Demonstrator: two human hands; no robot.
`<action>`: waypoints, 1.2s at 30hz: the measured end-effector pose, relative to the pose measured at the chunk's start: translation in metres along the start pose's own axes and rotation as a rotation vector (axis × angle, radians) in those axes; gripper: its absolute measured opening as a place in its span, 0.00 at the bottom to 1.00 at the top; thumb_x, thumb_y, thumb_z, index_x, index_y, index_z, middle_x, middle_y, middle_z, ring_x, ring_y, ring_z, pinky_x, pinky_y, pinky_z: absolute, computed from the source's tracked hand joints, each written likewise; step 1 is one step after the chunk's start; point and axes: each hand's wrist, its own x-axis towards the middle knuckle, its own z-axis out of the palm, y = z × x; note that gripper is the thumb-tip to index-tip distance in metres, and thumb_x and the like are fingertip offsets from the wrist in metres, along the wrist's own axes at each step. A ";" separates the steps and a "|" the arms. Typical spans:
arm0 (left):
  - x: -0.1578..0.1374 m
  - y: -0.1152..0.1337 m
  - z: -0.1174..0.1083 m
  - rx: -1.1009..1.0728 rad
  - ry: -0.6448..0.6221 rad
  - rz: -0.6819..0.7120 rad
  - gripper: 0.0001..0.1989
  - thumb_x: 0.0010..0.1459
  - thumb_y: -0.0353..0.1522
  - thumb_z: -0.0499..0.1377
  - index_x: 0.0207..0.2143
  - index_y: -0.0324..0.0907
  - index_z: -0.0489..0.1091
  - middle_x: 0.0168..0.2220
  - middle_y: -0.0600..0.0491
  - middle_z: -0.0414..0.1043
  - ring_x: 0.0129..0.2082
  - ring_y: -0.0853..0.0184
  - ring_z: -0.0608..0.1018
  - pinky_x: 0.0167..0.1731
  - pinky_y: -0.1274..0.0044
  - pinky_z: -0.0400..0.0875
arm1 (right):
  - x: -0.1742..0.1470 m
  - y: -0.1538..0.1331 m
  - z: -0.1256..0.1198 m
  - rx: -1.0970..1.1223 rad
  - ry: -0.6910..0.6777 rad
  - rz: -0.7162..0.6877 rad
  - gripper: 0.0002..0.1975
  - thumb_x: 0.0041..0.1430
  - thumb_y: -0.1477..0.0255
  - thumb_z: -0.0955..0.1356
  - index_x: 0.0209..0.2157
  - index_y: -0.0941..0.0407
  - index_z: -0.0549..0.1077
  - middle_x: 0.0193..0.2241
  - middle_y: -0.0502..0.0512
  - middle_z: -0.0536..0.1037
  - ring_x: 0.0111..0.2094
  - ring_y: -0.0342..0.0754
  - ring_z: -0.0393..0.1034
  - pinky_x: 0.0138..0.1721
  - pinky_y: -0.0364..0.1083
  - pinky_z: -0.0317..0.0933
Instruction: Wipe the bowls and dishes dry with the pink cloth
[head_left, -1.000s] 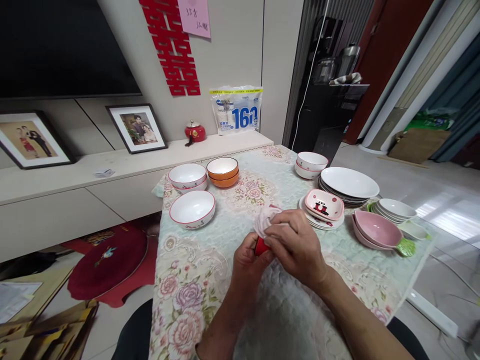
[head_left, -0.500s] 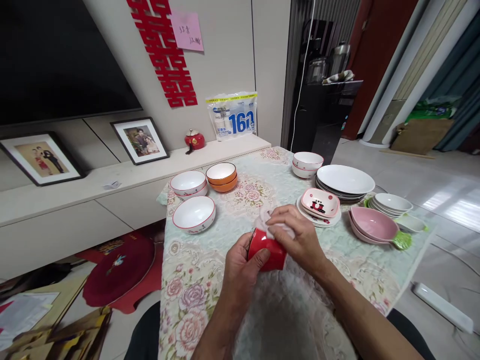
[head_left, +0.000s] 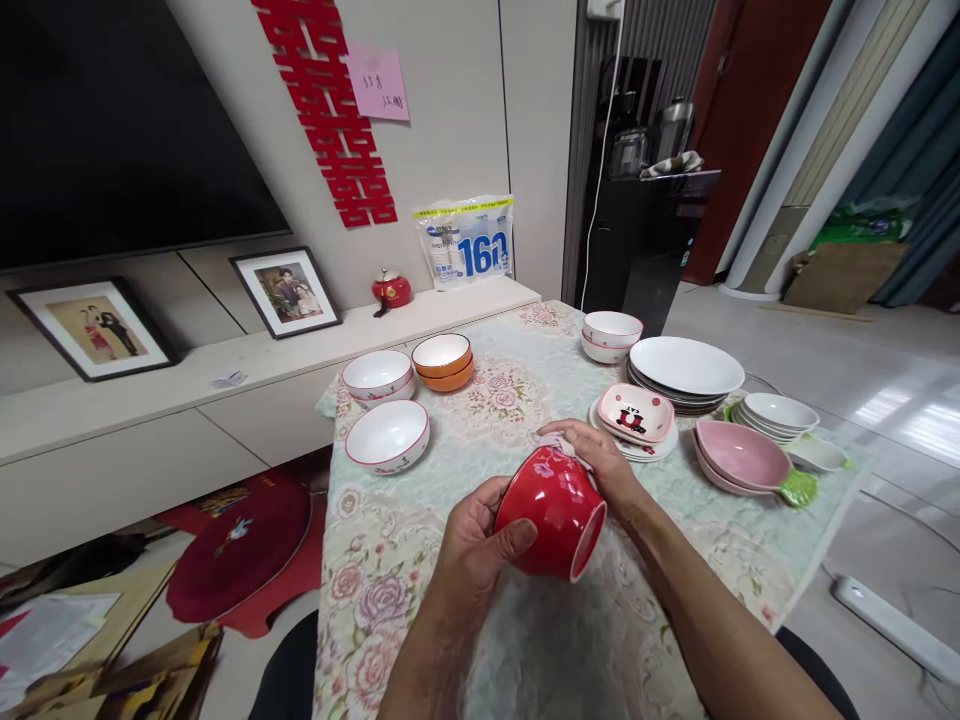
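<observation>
A deep, round, glossy red bowl (head_left: 551,515), apparently glazed ceramic with pink blossoms, is occupying the centre of the dial, tilting above the pale green, rose-patterned tablecloth (head_left: 416,560), its pale-edged foot ring pointing towards four o'clock. The left hand (head_left: 480,530) is clamping the wall near nine o'clock — thumb lying across the outside — while the right hand (head_left: 606,468) is closing on a crumpled, whitish cloth (head_left: 556,443) and pressing it to the bowl near one o'clock, its own thumb staying out of sight. Wiping seems to be the step: smooth glaze is probably offering little friction, so the left grip should be staying firm, and the cloth should be lying flat beneath the fingers, following the curve evenly. A round, white, red-rimmed bowl (head_left: 388,437) is sitting at ten o'clock; stacked orange bowls with white interiors (head_left: 448,378) are standing at eleven; smooth pink leaf-shaped dishes (head_left: 742,457) are nesting near half past two.
</observation>
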 end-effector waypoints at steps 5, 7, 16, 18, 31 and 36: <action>0.000 -0.005 0.000 -0.042 0.075 -0.029 0.21 0.41 0.38 0.74 0.37 0.38 0.75 0.28 0.51 0.77 0.26 0.67 0.75 0.28 0.77 0.68 | -0.004 -0.003 0.012 0.150 0.054 0.099 0.21 0.50 0.51 0.73 0.27 0.56 0.75 0.22 0.49 0.74 0.23 0.45 0.66 0.27 0.44 0.62; 0.000 -0.009 -0.002 -0.057 0.102 -0.014 0.20 0.43 0.41 0.73 0.33 0.38 0.74 0.27 0.51 0.76 0.25 0.68 0.75 0.27 0.78 0.67 | -0.006 -0.004 0.014 0.248 0.090 0.162 0.20 0.48 0.53 0.74 0.26 0.56 0.73 0.21 0.49 0.74 0.22 0.45 0.67 0.26 0.43 0.62; 0.001 -0.035 -0.004 -0.103 -0.039 0.082 0.22 0.44 0.37 0.74 0.42 0.41 0.78 0.35 0.48 0.80 0.36 0.60 0.79 0.43 0.69 0.71 | -0.003 -0.006 0.017 0.465 0.173 0.309 0.20 0.51 0.52 0.72 0.26 0.54 0.72 0.19 0.51 0.76 0.23 0.51 0.73 0.25 0.47 0.66; 0.001 -0.039 -0.003 -0.117 -0.005 0.122 0.22 0.45 0.38 0.73 0.43 0.42 0.77 0.37 0.48 0.81 0.38 0.60 0.79 0.43 0.69 0.71 | -0.001 -0.003 0.014 0.367 0.239 0.201 0.19 0.50 0.53 0.73 0.26 0.55 0.72 0.20 0.49 0.76 0.23 0.48 0.71 0.26 0.45 0.64; 0.004 -0.049 -0.009 0.082 0.129 0.171 0.15 0.49 0.39 0.71 0.34 0.40 0.73 0.28 0.55 0.76 0.27 0.69 0.71 0.32 0.77 0.66 | -0.028 -0.040 0.043 -0.787 -0.260 -0.797 0.10 0.62 0.77 0.65 0.42 0.54 0.77 0.46 0.57 0.81 0.52 0.53 0.72 0.58 0.57 0.63; 0.001 -0.042 -0.006 0.107 0.167 0.168 0.14 0.50 0.38 0.70 0.34 0.40 0.73 0.29 0.55 0.75 0.28 0.69 0.71 0.32 0.78 0.66 | -0.021 -0.032 0.042 -0.767 -0.181 -0.793 0.10 0.63 0.73 0.65 0.44 0.53 0.77 0.47 0.57 0.80 0.53 0.54 0.71 0.57 0.59 0.63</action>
